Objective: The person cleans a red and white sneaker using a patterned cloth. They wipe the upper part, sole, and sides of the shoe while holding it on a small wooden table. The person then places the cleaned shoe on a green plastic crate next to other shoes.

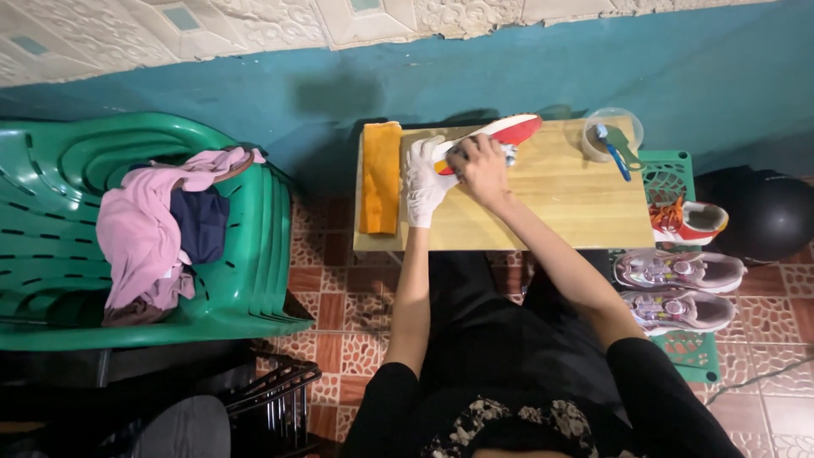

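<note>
Gripping a smooth red-and-white shoe (496,134), gloved left hand (422,180) and bare right hand (479,170) rest on wood-grain table (560,203).

Stacked green plastic chairs (254,254) at left, heaped with pink and navy clothes (157,225) | folded orange cloth (381,176) lying on left end of wooden table (577,212) | clear tub with brushes (612,136) at far right corner | pair of pink sneakers (678,288) on tiled floor (339,280) beside table | black ball (772,216) at right
</note>
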